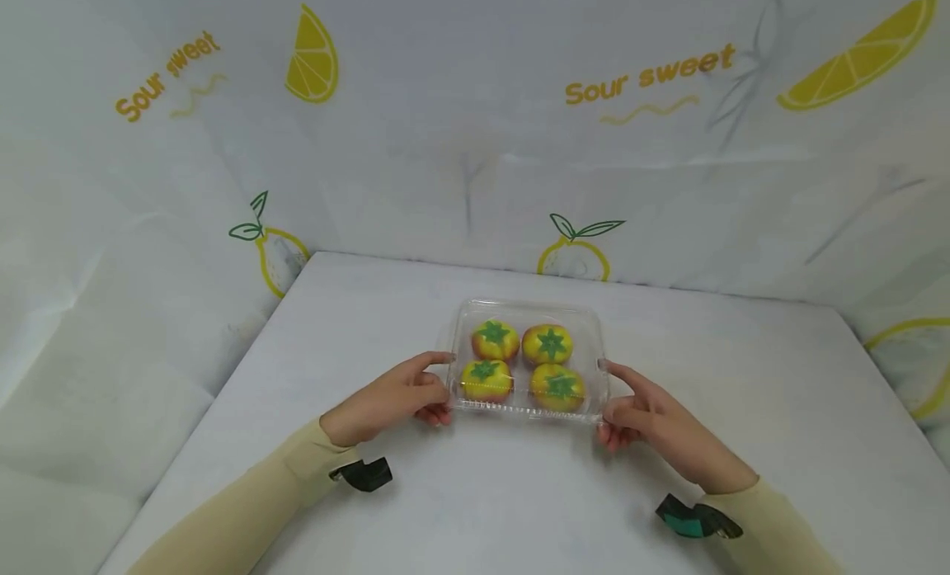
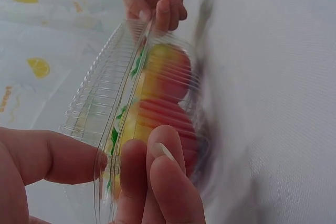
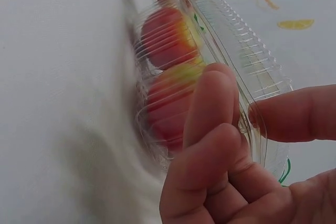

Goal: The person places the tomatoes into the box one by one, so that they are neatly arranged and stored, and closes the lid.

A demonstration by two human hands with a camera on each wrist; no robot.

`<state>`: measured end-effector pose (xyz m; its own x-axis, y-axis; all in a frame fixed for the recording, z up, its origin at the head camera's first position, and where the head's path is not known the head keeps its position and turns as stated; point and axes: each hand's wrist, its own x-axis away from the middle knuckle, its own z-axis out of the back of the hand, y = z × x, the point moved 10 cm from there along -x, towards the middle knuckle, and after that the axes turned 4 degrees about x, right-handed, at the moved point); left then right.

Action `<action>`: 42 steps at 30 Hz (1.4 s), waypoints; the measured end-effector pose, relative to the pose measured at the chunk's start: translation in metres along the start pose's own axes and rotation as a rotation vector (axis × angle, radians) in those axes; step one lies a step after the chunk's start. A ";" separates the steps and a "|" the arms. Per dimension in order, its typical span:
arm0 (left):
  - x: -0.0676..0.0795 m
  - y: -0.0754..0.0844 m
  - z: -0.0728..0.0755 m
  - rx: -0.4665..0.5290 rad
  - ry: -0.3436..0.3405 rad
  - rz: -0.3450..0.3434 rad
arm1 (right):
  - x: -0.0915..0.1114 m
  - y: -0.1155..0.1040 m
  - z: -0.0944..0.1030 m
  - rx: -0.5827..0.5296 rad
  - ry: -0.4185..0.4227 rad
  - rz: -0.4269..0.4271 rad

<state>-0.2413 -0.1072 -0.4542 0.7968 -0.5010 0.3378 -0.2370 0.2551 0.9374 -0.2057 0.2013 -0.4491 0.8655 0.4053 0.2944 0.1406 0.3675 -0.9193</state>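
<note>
A clear plastic clamshell box with its lid down lies close over the white table. Inside are several yellow-and-red fruits with green star-shaped tops, like persimmons. At the box's left end, my left hand pinches the rim, its index finger on the lid side and other fingertips below. My right hand pinches the opposite end the same way, with the index finger on the rim and the curled fingers beside the wall. The ridged side wall shows the fruits' red undersides in both wrist views.
The white tabletop spreads around the box. White sheeting printed with lemons and lettering rises behind the table and at both sides. Dark straps sit at both wrists over beige sleeves.
</note>
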 end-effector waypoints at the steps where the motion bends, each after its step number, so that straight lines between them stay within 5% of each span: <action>1: 0.000 0.000 0.000 -0.001 0.000 0.001 | 0.000 -0.001 0.001 0.001 0.000 0.005; 42: 0.005 0.004 0.009 -0.005 0.059 -0.021 | -0.006 0.003 -0.005 -0.079 0.035 -0.063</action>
<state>-0.2435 -0.1160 -0.4476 0.8326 -0.4570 0.3129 -0.2175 0.2498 0.9436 -0.2078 0.1957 -0.4553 0.8700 0.3532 0.3440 0.2312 0.3239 -0.9174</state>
